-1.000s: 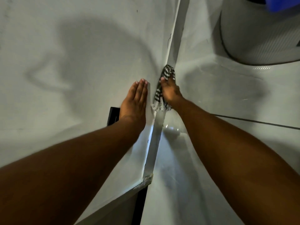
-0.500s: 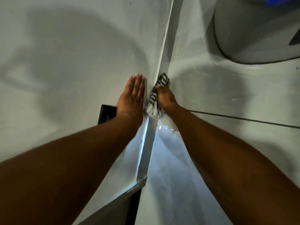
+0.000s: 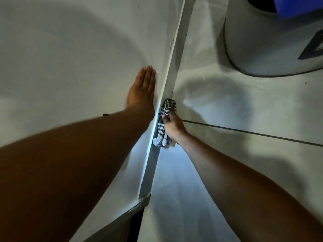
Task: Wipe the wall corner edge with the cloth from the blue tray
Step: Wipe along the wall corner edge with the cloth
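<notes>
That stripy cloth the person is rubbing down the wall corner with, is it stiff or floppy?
Probably floppy: the striped cloth bunches under the right hand and wraps the wall corner edge. Its loose end droops in soft folds, so likely light. It seems to grip rather than slide.

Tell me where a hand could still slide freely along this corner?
Free: the grey corner strip above the striped cloth, and below it to its chipped end. Crowded: mid-strip, where the right hand presses the cloth beside the flat left hand.

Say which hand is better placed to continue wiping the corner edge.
Right. The right hand holds the striped cloth pressed against the corner edge; the left hand lies flat on the wall, empty.
</notes>
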